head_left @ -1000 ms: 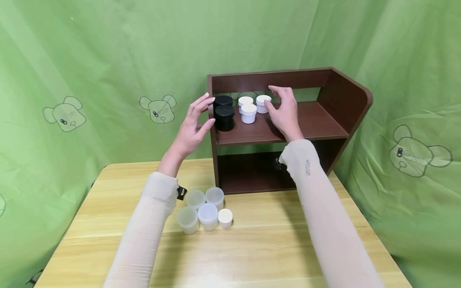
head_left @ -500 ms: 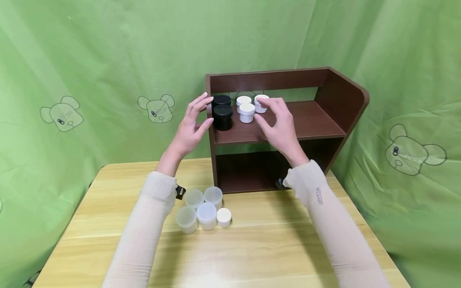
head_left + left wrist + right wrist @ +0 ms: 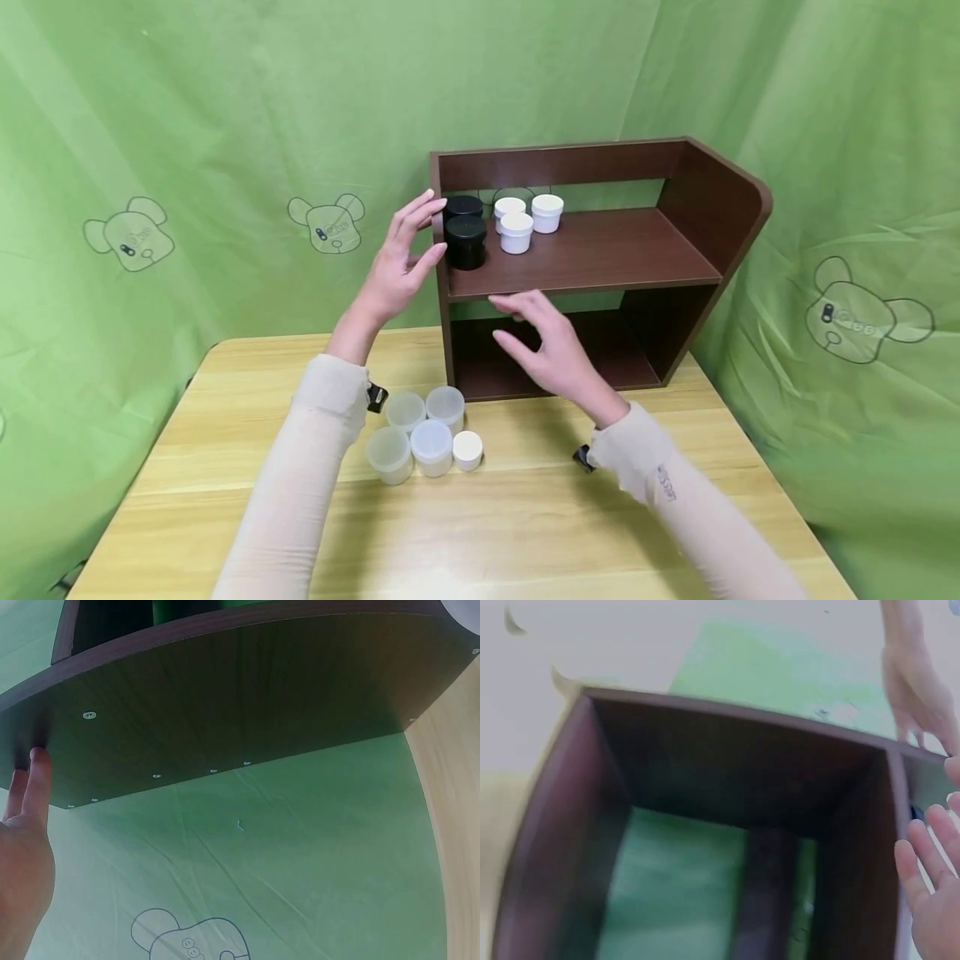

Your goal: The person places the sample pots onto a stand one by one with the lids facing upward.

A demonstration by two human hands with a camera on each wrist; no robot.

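My left hand (image 3: 393, 271) touches the outer left side of a dark brown two-tier shelf (image 3: 615, 246), its fingers extended. In the left wrist view, fingertips of that hand (image 3: 27, 862) rest against the side panel (image 3: 240, 690). My right hand (image 3: 551, 346) hovers in front of the lower compartment, holding nothing, thumb and fingers apart. On the upper tier, a black lidded jar (image 3: 467, 243) stands in front of another black jar (image 3: 463, 205) at the left end. Beside them are a front white jar (image 3: 516, 234), a rear white jar (image 3: 509, 212) and a right-hand white jar (image 3: 547, 214).
Several translucent plastic containers (image 3: 389, 457) stand together on the wooden table (image 3: 510, 533), in front of the shelf's left corner. A small white jar (image 3: 468, 451) stands at their right. Green cloth (image 3: 240, 100) hangs behind and on both sides.
My right hand has left the right-hand white jar on the upper tier and moved down and toward me, empty. The left hand has stayed at the shelf's side.
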